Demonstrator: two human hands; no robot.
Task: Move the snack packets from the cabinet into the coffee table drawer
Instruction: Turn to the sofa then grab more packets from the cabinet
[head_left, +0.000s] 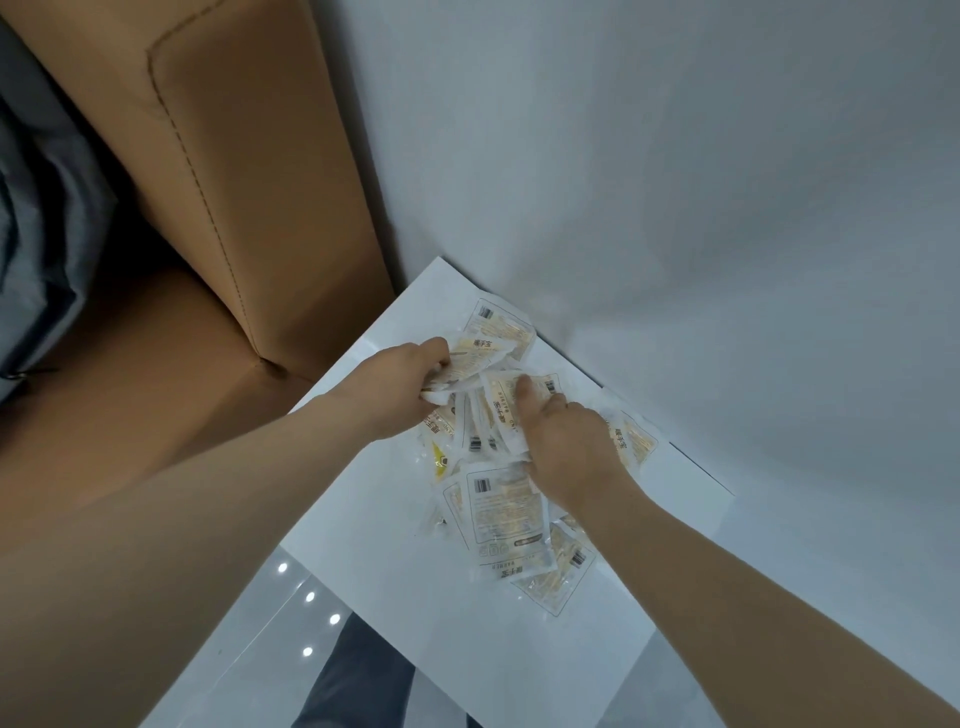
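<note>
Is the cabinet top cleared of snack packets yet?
No, a pile of snack packets lies on the white cabinet top, with the left hand and the right hand each gripping some.

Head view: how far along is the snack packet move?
Done: nothing visibly; the white-and-yellow plastic snack packets lie heaped on the white flat cabinet top. In hand: the left hand grips a bunch at the heap's far side, the right hand curls round more beside it. Left: lift the whole heap and carry it to the drawer, which is not in view.
</note>
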